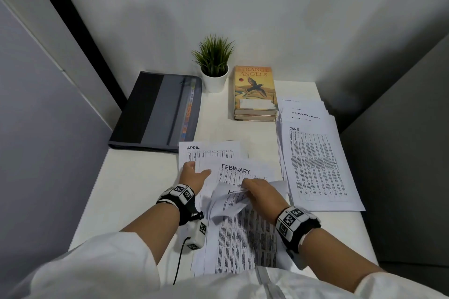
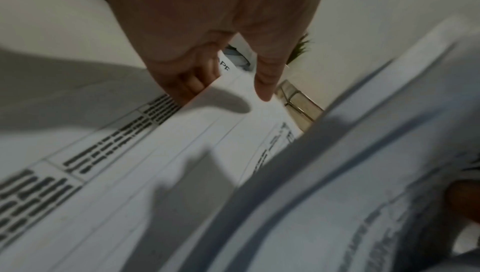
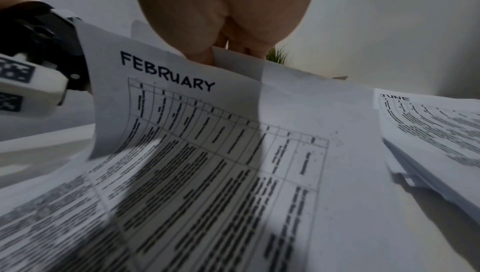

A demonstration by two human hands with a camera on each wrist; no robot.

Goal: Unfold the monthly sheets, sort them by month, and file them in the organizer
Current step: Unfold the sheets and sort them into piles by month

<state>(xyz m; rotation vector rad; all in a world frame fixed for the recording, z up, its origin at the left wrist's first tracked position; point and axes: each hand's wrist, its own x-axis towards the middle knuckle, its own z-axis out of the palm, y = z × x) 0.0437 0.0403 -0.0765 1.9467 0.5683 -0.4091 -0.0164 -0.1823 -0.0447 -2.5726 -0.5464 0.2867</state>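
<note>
White desk (image 1: pixel 136 177): grey organizer (image 1: pixel 158 109) at far left; potted plant (image 1: pixel 215 68) beside it; two stacked books (image 1: pixel 255 94); sheet stack, JUNE sheet (image 1: pixel 318 165) topmost, at right; APRIL sheet (image 1: pixel 209 152) and FEBRUARY sheet (image 1: pixel 243 238) near centre.

Two books (image 1: pixel 255 91), one plant (image 1: pixel 213 63) — one organizer (image 1: pixel 155 111)

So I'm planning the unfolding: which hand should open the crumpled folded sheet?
Probably the right hand: it already pinches the folded sheet, while the left hand grips the FEBRUARY sheet's left edge.
</note>
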